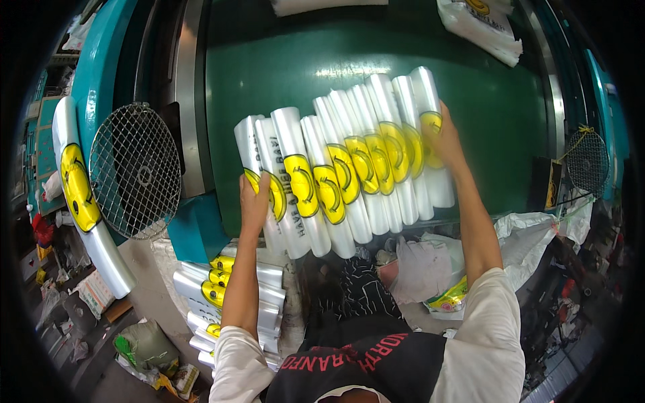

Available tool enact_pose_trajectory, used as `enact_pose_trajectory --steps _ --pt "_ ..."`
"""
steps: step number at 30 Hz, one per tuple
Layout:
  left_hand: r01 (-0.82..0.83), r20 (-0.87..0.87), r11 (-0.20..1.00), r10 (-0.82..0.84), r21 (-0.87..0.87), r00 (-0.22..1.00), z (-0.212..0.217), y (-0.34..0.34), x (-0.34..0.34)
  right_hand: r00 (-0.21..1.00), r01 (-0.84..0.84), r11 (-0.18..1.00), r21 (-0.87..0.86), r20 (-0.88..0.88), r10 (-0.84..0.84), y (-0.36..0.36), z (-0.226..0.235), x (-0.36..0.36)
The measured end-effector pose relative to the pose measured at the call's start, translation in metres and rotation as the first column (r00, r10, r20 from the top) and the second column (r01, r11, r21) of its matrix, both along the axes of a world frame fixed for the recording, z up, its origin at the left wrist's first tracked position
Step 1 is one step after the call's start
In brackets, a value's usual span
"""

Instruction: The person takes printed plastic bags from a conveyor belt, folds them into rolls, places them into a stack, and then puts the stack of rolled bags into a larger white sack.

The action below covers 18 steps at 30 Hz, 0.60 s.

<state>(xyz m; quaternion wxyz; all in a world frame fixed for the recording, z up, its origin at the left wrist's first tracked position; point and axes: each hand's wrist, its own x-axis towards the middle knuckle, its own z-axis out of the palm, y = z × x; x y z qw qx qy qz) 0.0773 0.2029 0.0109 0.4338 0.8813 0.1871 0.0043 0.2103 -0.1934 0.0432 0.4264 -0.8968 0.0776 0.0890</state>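
Observation:
A row of several rolled translucent plastic bags (363,164) with yellow smiley prints spans the space between my hands, over the near part of a green work surface (269,64). At the row's left end, my left hand (254,201) presses against the outermost roll, fingers mostly hidden behind it. My right hand (445,140) grips the far right roll from the outside. The rolls stand side by side, slightly tilted, their right end farther from me. Both hands squeeze the row from its two ends.
More smiley-printed rolls (222,302) are piled below on my left. One long roll (84,188) lies beside a round wire fan guard (136,171). White bag stacks (480,27) rest at the surface's far end. A metal rail (188,101) borders the left. White sacks (517,242) lie at right.

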Motion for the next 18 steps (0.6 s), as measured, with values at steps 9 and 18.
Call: enact_pose_trajectory --steps 9,18 --pt "-0.001 -0.061 0.993 0.009 0.12 0.998 0.042 -0.069 -0.008 0.985 -0.172 0.974 -0.147 -0.038 0.168 0.068 0.011 -0.034" --pt "-0.036 -0.097 0.986 0.053 0.164 0.994 0.039 -0.065 0.001 0.956 -0.169 0.984 -0.052 -0.253 0.15 0.076 0.033 -0.039"
